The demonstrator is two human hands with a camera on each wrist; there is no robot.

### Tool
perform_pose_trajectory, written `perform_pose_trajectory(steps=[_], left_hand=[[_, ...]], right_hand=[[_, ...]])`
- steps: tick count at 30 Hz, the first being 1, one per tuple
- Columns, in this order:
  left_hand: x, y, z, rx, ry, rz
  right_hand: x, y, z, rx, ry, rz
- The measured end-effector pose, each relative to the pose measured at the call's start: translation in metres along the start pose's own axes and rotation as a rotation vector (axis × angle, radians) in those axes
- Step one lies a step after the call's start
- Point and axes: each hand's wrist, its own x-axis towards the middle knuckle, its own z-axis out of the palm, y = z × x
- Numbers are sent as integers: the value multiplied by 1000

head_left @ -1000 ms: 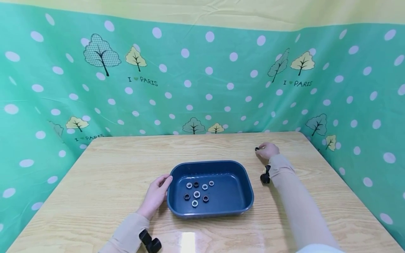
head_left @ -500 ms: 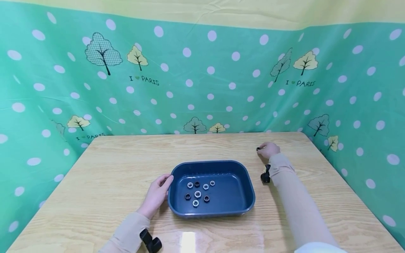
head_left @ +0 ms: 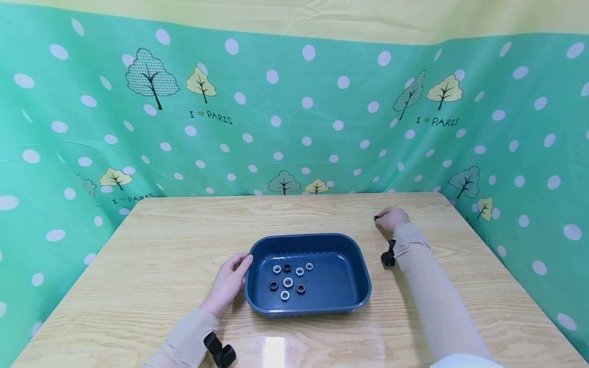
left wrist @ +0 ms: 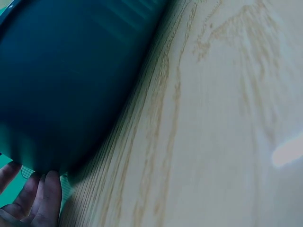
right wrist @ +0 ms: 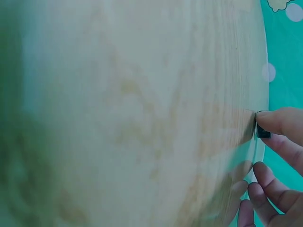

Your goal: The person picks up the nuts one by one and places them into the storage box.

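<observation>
A dark blue plastic basin (head_left: 358,301) stands on the table in the head view. Several hex nuts, silver ones (head_left: 288,282) and black ones (head_left: 301,289), lie mostly in the left half of its floor. My left hand (head_left: 227,281) holds the basin's left end, thumb at the rim and fingers against the outer wall. Beyond the basin's far right corner, my right hand (head_left: 392,219) pinches a small black nut (right wrist: 263,132) between thumb and index finger, low at the tabletop. In the right wrist view its other fingers are loosely bent, and much of the nut is covered.
The light wood-grain table (head_left: 161,255) ends at the back against a green polka-dot curtain (head_left: 248,122), which also hangs at both sides. Each sleeve carries a black wrist camera, one on the left (head_left: 219,350) and one on the right (head_left: 388,254).
The black nut has turned slightly in my right fingers, showing less of its round opening. Otherwise both hands and the basin stay in place, with a tiny shift of the head view.
</observation>
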Motion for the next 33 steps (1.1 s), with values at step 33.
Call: perform_pose_trajectory(steps=[33], left_hand=[[0,-1,-1,19,-18,1]], right_hand=[[-32,-13,-5,277,119,-228]])
